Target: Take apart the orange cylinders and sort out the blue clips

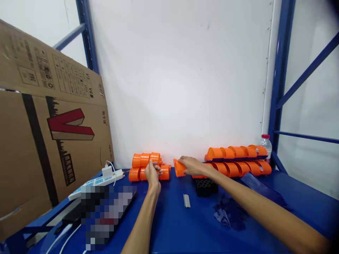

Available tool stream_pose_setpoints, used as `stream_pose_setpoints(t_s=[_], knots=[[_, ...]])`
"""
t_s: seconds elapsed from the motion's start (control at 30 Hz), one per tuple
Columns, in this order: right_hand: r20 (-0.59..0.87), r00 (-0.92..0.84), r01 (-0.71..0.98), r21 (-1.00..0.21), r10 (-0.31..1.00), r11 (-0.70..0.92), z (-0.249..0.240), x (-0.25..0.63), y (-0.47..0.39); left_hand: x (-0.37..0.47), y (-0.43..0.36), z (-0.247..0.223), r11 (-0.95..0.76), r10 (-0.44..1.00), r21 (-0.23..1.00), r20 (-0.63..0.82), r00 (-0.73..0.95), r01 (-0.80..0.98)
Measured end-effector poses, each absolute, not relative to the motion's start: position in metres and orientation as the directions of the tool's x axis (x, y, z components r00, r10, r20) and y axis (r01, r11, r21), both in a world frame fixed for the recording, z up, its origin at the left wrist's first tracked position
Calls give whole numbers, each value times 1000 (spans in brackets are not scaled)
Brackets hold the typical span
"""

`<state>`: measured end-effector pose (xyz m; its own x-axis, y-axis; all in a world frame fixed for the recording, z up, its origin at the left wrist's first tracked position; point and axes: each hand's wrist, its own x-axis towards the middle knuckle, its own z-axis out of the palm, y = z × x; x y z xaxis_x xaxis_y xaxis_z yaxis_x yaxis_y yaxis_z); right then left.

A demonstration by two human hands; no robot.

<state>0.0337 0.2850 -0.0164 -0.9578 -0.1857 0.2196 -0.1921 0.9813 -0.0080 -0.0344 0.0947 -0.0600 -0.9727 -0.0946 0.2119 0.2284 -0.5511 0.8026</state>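
My right hand (pixel 191 165) is closed around an orange plastic cup-like piece (pixel 179 169), which tilts over the table near the wall. My left hand (pixel 153 173) is curled, its fingers partly turned away, in front of a stack of orange cups (pixel 137 160) at the left. Whatever those fingers hold, if anything, is hidden. Two rows of similar orange cups (pixel 233 170) lie on their sides to the right, partly behind my right forearm. A black block with round holes (pixel 206 187) sits below my right wrist.
On the blue table (pixel 169 229) lie a small grey strip (pixel 186 201) and crumpled dark blue scraps (pixel 231 213). A power strip (pixel 96 182) with cables and a blurred-out flat device (pixel 113 215) are at left, beside a large cardboard box (pixel 76 123). A bottle (pixel 266 144) stands back right.
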Motion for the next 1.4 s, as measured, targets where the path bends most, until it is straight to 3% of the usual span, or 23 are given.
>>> stream_pose_setpoints(t_s=[0.47, 0.73, 0.97, 1.23, 1.4], knots=[[204, -964, -187, -66, -170, 980, -50, -12, 269, -37, 99, -66, -530, -40, 820, 229, -973, 215], [323, -946, -67, -88, -35, 994, 13, 13, 328, -31, 100, -62, -518, -2, 832, 232, -973, 199], [232, -971, 57, -40, 64, 998, 35, 58, 380, -28, 103, -58, -518, 22, 836, 226, -974, 182], [229, -973, 1, -12, 4, 1000, 27, 61, 378, -29, 104, -59, -490, 38, 854, 222, -974, 176], [141, -988, -68, -8, -67, 998, 8, 51, 359, -29, 106, -59, -482, 44, 857, 231, -972, 182]])
